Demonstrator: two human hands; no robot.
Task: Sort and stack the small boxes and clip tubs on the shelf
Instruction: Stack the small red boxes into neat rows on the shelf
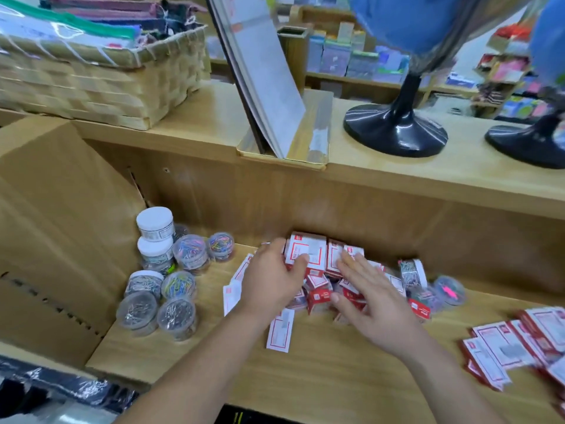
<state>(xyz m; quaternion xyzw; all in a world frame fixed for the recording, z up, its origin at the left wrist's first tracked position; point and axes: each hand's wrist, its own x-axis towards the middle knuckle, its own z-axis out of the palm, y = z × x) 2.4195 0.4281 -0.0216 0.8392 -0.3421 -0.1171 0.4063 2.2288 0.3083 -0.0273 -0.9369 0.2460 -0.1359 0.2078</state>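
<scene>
In the middle of the frame the left hand point(270, 278) grips an upright red-and-white box point(308, 250), thumb across its front and fingers curled round its left edge, at the back of a loose pile of small boxes point(319, 296) on the wooden shelf point(305, 377). The right hand point(377, 299) is released, fingers straight and spread, touching the pile just right of that box. Clip tubs point(171, 289) stand grouped at centre left beside a cardboard carton point(46, 224), two white-lidded ones stacked. Stray tubs point(412, 272) lie tipped at the pile's right edge. Flat boxes point(516, 341) lie fanned at lower right. A wicker basket point(91, 84) sits upper left, a black globe stand point(394, 130) upper right
</scene>
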